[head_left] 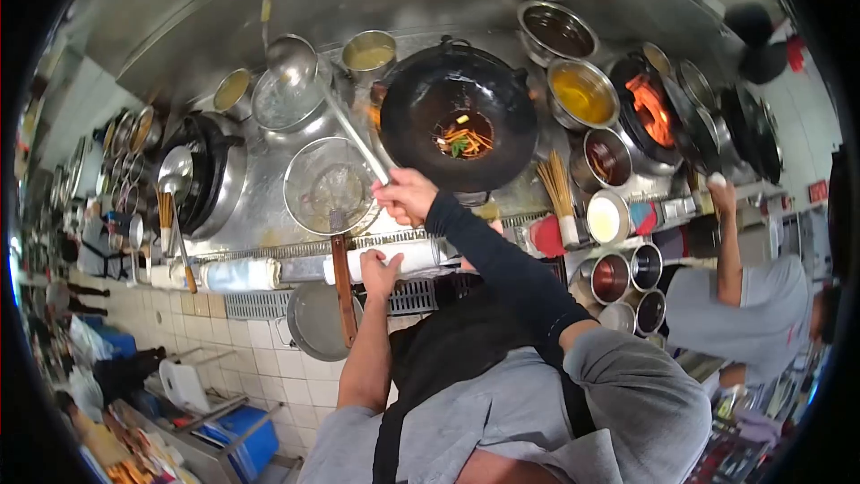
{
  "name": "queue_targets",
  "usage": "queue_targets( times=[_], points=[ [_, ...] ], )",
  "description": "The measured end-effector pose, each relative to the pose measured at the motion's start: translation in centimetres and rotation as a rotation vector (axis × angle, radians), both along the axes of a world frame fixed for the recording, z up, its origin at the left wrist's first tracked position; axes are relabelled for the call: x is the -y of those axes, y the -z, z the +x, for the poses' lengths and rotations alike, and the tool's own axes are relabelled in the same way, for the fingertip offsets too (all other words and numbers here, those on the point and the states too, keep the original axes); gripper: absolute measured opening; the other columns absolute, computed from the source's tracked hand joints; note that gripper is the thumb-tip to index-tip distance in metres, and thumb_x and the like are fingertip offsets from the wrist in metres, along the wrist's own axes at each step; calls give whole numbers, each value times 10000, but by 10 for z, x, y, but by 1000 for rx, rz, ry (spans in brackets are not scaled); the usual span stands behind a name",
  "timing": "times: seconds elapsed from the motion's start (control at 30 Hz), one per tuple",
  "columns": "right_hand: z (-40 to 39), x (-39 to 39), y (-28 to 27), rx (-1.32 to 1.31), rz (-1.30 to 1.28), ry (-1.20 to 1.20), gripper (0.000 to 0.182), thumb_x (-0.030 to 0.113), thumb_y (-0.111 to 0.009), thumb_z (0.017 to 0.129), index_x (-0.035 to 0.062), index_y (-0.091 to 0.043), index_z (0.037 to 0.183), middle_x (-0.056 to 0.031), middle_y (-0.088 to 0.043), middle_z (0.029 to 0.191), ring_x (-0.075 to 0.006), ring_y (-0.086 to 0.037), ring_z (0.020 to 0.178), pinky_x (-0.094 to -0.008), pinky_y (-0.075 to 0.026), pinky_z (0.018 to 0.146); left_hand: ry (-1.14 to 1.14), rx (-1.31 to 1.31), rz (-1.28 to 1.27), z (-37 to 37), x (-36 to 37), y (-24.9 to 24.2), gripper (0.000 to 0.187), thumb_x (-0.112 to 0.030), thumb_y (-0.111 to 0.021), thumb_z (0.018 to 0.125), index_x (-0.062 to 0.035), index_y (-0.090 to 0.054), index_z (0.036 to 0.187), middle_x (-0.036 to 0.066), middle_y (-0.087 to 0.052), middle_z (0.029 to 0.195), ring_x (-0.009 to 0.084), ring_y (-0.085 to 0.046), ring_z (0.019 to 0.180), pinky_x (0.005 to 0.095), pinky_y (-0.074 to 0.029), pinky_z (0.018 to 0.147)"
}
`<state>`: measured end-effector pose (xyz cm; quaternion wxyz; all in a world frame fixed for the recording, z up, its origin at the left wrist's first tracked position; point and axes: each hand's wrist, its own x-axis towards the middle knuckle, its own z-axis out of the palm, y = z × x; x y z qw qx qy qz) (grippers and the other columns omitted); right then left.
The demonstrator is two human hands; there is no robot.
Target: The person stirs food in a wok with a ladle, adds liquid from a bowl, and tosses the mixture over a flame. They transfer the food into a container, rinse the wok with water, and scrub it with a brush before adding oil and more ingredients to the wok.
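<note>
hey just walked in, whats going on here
The right hand holds a long ladle, its bowl over a metal pot. The left hand is at a white cloth along the counter edge. Shredded food sits in the big black wok. A co-worker stands at the right, near flames.

The shiny metal ladle [354, 130] (long-handled) lies aslant.

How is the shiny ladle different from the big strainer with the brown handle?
The ladle has a silver handle; the strainer has a brown one. The ladle's round bowl is smaller, while the strainer's round basket is much wider. The right hand grips the ladle, not the strainer. Both have long handles.
</note>
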<state>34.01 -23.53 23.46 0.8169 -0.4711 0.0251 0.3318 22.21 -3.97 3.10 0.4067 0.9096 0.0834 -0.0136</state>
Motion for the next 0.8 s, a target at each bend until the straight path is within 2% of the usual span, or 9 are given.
queue_targets(
  times=[0.1, 0.13, 0.2, 0.3, 0.33, 0.43, 0.53, 0.63, 0.8],
  points=[
    [-46, -1, 54, 730, -1006, 232, 238, 125, -608, 889, -27, -517, 1047, -226, -668, 745, -429, -681, 728, -508, -523, 675, 75, 22, 42, 3, -7, 14, 407, -269, -863, 779, 15, -606, 916, 171, -559, 954, 332, -566, 854, 404, -490, 809],
    [-60, 10, 56, 590, -936, 193, 266, 104, -597, 864, -46, -526, 1071, -301, -681, 832, -525, -641, 832, -547, -506, 757, 79, 28, 27, -1, -14, 15, 358, -228, -834, 793, 13, -605, 923, 172, -556, 956, 337, -565, 853, 411, -486, 809],
    [-92, 31, 65, 670, -1048, 294, 252, 121, -613, 905, -18, -532, 1099, -200, -664, 737, -401, -654, 654, -491, -505, 592, 82, 40, -29, -6, -11, 16, 261, -148, -775, 822, 11, -602, 937, 175, -549, 959, 348, -563, 851, 425, -480, 809],
    [-140, 84, 35, -112, -74, 220, 186, 194, -613, 1003, 69, -542, 1122, -3, -515, 722, -80, -397, 463, -292, -280, 365, 87, 94, -29, -19, 1, 3, 196, -83, -690, 878, 25, -603, 1018, 180, -582, 976, 293, -596, 834, 398, -503, 784],
    [-152, 106, 48, -208, 44, 213, 242, 179, -632, 976, 59, -544, 1167, -57, -560, 740, -152, -427, 464, -341, -373, 412, 38, 18, -125, -23, 13, -10, 187, -81, -684, 889, 26, -601, 1018, 182, -591, 986, 282, -605, 833, 390, -507, 774],
    [-207, 138, 78, 505, -1110, 532, 315, 154, -641, 932, -4, -570, 1195, -198, -662, 846, -302, -644, 698, -401, -533, 706, 183, -71, -246, -29, 59, -35, 156, -79, -679, 927, 21, -590, 1008, 143, -628, 897, 226, -613, 772, 357, -512, 724],
    [-273, 174, 45, 237, -1049, 599, 331, 128, -662, 930, -7, -578, 1220, -200, -690, 898, -273, -701, 834, -383, -541, 773, 455, -112, -296, -30, 114, -64, 148, -77, -676, 948, 9, -587, 1029, 128, -653, 845, 192, -625, 741, 344, -514, 693],
    [-346, 201, 62, 317, -871, 835, 620, 147, -694, 979, 34, -425, 1527, -177, -633, 1269, -204, -645, 1053, -324, -507, 908, 685, -118, -342, -22, 177, -77, 197, -119, -683, 938, 27, -590, 1032, 137, -658, 875, 202, -650, 767, 328, -520, 697],
    [-442, 210, 29, -240, -945, 931, 590, 122, -670, 986, 5, -432, 1513, -93, -679, 964, -114, -597, 820, -277, -518, 763, 957, -75, -195, -11, 289, -107, 282, -179, -718, 922, 39, -615, 1069, 225, -686, 987, 344, -681, 891, 419, -536, 791]
  ],
)
